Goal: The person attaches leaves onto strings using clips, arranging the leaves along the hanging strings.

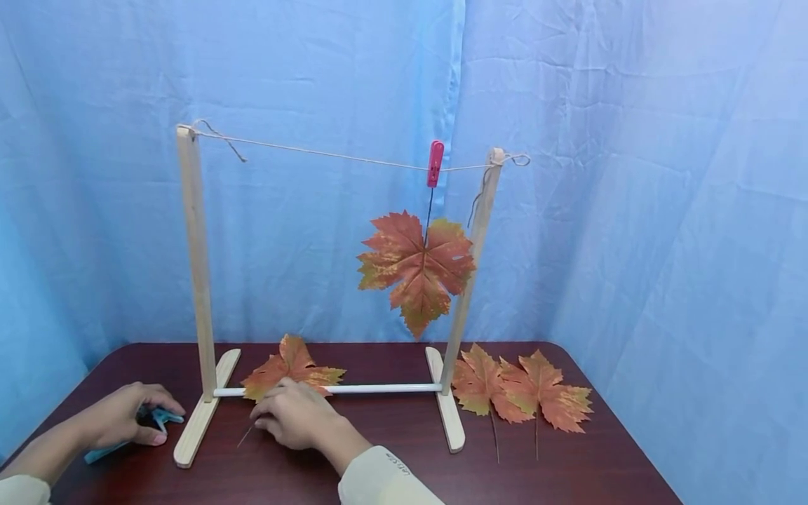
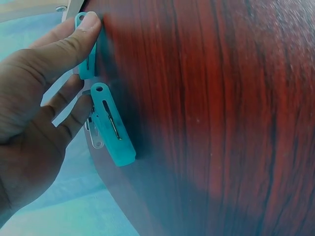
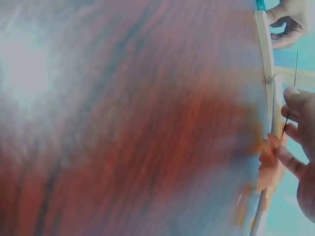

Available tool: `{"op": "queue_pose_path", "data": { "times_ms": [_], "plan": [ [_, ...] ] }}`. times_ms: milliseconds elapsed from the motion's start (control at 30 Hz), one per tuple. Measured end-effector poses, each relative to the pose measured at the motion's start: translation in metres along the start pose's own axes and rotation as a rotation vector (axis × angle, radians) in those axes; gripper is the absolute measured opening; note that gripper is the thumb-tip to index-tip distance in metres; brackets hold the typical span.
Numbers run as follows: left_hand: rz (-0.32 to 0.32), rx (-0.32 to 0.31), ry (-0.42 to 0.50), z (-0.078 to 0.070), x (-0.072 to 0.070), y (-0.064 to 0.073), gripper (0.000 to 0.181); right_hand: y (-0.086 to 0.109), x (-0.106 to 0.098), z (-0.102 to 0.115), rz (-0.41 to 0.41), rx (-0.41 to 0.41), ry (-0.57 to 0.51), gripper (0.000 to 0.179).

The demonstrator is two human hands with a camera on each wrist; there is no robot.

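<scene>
My left hand (image 1: 123,419) is at the table's left side, pinching a teal clothespin (image 1: 167,416) between thumb and fingers. Another teal clothespin (image 2: 114,129) lies on the table under that hand, close to its lower fingers. My right hand (image 1: 297,415) is in front of the rack's white bottom bar (image 1: 385,388) and holds an orange artificial maple leaf (image 1: 292,359) by its thin dark stem (image 3: 296,71). The hand partly covers this leaf, which spreads over the bar's left part. A similar leaf (image 1: 419,270) hangs from the string (image 1: 315,150) by a pink clothespin (image 1: 435,165).
The rack has a left wooden post (image 1: 197,259) and a right post (image 1: 480,231), each on a flat wooden foot. Two more leaves (image 1: 478,382) (image 1: 546,393) lie overlapping on the dark wooden table (image 1: 536,480), right of the rack. Blue curtains (image 1: 315,70) hang behind.
</scene>
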State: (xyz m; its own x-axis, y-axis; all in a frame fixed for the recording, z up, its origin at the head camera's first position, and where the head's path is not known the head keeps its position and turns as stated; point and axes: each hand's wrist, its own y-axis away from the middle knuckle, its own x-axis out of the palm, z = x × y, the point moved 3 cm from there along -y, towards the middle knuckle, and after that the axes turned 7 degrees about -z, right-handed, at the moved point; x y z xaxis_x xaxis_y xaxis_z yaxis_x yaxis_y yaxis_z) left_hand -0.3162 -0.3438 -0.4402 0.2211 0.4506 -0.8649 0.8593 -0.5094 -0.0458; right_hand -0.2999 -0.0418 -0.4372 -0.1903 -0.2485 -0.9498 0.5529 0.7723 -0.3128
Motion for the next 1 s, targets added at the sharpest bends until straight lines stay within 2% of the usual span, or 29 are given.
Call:
{"op": "queue_pose_path", "data": {
  "times_ms": [167, 433, 567, 767, 867, 1000],
  "plan": [
    [-0.005, -0.025, -0.022, -0.001, -0.001, 0.0, 0.031, 0.002, -0.004, -0.004, -0.019, -0.004, -0.033, 0.021],
    [-0.005, -0.093, 0.013, -0.003, -0.002, 0.0, 0.032, 0.005, -0.009, -0.01, -0.033, -0.008, -0.127, 0.02],
    [-0.026, -0.075, 0.042, -0.004, -0.004, 0.004, 0.033, 0.006, -0.012, -0.014, -0.063, -0.026, -0.164, 0.019],
    [-0.082, -0.103, 0.085, -0.004, -0.006, 0.012, 0.035, 0.005, -0.023, -0.02, -0.08, -0.029, -0.227, 0.021],
    [-0.107, -0.115, 0.088, -0.005, -0.007, 0.014, 0.035, 0.004, -0.032, -0.023, -0.118, -0.039, -0.246, 0.02],
    [-0.147, -0.124, 0.067, -0.007, -0.009, 0.017, 0.034, 0.003, -0.047, -0.026, -0.223, -0.042, -0.245, 0.018]
  ]
}}
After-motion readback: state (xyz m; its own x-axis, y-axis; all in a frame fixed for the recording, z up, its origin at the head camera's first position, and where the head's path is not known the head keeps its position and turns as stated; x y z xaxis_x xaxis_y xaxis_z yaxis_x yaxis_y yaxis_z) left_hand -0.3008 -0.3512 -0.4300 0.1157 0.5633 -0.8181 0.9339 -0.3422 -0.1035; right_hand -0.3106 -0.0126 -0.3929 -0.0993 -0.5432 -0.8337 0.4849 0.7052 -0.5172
